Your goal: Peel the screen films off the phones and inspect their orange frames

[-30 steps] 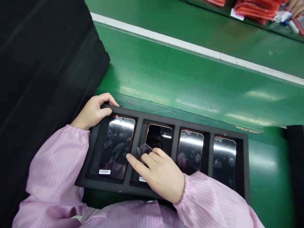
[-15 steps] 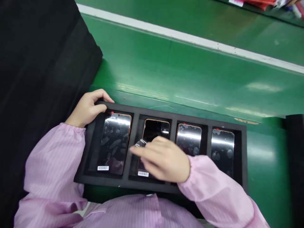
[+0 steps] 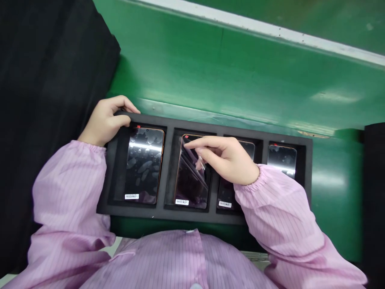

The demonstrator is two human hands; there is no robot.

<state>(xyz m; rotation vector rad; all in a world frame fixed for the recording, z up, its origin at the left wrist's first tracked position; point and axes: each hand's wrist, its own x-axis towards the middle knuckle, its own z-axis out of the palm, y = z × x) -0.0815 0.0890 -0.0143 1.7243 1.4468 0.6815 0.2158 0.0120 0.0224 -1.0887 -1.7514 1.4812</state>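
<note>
A black foam tray (image 3: 169, 172) lies before me with several smartphones in its compartments. My left hand (image 3: 104, 120) grips the tray's far left corner, thumb on top and fingers over the far edge. Beside it is the leftmost phone (image 3: 144, 168), with an orange rim, a red tab and a white label. My right hand (image 3: 230, 156) is over the second phone (image 3: 186, 184), its forefinger stretched to the upper left near a red tab. Under that hand a clear protective film (image 3: 203, 162) curves up from the screen, held at the fingers; the exact grip is partly hidden.
The third phone (image 3: 225, 196) and the rightmost phone (image 3: 282, 158) are partly covered by my right arm. A tall black foam stack (image 3: 60, 60) stands left, and another black block (image 3: 374, 192) right. The bench (image 3: 240, 72) is green with a white strip.
My right hand has moved from the second phone's lower left to its top with the film, which now lies partly across the screen. My left hand still holds the tray corner.
</note>
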